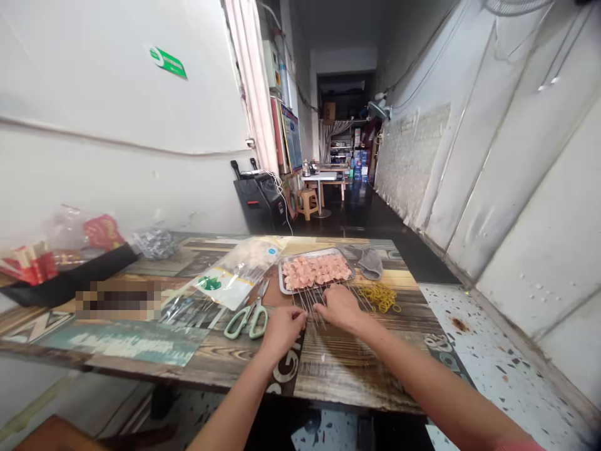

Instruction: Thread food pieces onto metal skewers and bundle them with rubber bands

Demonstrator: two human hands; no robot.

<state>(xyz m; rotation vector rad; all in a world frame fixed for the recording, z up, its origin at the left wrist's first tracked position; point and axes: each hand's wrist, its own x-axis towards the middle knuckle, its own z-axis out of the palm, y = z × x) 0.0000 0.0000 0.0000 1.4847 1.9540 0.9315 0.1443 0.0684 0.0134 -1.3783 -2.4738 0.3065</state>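
Note:
Pink cubes of raw meat [315, 270], threaded on thin skewers [308, 299], lie in rows on a silver tray [282, 283]. The bare skewer ends stick out over the near rim toward me. My left hand [283, 331] is closed in a pinch at the leftmost skewer ends; its fingertips seem to hold one. Across the skewers further right lies my right hand [344, 307], its thumb and fingers closed around some of them. Part of the skewers is hidden under it. Green-handled scissors [248, 318] lie left of my left hand, blades pointing away.
A clear plastic bag [239, 269] lies left of the tray. Yellow rubber bands [382, 297] are heaped at right, below a grey cloth [370, 263]. A black bin [94, 269] with red-and-white packets stands far left. Behind the wooden table [357, 369] is a black speaker [263, 200].

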